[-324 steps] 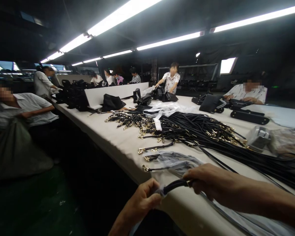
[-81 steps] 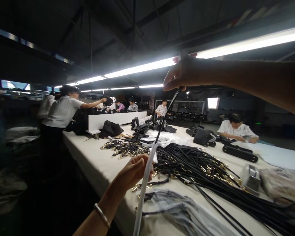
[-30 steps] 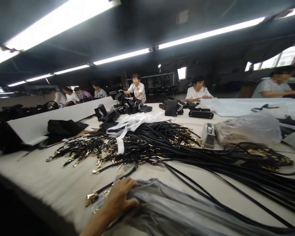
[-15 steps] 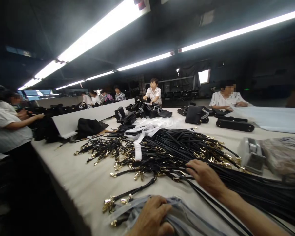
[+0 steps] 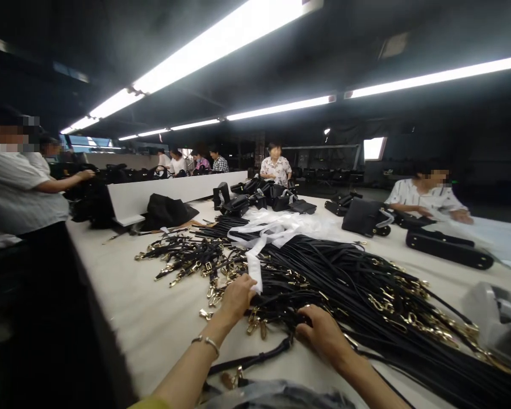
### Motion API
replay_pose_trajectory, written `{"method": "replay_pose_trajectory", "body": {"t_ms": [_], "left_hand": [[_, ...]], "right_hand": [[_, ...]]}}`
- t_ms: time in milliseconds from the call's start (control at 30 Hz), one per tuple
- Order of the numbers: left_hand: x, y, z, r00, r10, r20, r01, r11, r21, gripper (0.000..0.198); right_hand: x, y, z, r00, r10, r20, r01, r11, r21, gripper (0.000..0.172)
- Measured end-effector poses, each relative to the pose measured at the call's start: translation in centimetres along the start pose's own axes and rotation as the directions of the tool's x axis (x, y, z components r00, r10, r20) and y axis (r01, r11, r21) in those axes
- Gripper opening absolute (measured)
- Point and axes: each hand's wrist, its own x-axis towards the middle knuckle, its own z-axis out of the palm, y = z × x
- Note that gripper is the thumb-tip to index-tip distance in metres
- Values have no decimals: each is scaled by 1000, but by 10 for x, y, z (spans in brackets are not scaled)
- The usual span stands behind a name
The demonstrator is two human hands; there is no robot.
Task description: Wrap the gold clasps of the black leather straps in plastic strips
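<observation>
Black straps on the table
Left hand at white strip, right hand at straps; cannot tell if either grip clasps.

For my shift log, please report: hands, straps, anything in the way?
Left hand and right hand at the straps, grip unclear. Straps heaped. White strip lies over some, by left hand.

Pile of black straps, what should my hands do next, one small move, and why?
Perhaps pinch one of the black straps with the right hand and ease it free: that hand is at the pile's near edge, the straps overlap, and the left hand, by the white strip, could steady the rest.
</observation>
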Motion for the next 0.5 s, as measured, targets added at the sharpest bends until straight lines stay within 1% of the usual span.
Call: {"method": "replay_pose_trajectory", "body": {"t_ms": [33, 67, 167, 300, 400, 467, 500], "left_hand": [[6, 2, 5, 1000, -18, 24, 17, 1000, 22, 12], [11, 4, 8, 998, -43, 42, 41, 998, 45, 9], [18, 7, 10, 989, -125, 76, 117, 988, 96, 17], [18, 6, 4, 980, -183, 80, 175, 980, 95, 23], [20, 5, 3, 977, -200, 75, 197, 979, 47, 30], [25, 4, 5, 968, -225, 106, 227, 974, -3, 31], [27, 4, 6, 962, -242, 126, 248, 968, -34, 29]], "right_hand": [[1, 0, -2, 1000, 9, 13, -9, 1000, -1, 25], [2, 0, -5, 1000, 17, 25, -17, 1000, -7, 22], [2, -3, -17, 998, 41, 49, -38, 998, -50, 17], [-4, -14, -31, 992, 79, 100, -67, 990, -124, 21], [-11, -25, -32, 983, 104, 149, -80, 984, -158, 23], [-17, -28, -26, 978, 101, 180, -72, 984, -164, 26], [-20, -28, -22, 975, 101, 196, -68, 984, -165, 25]]}}
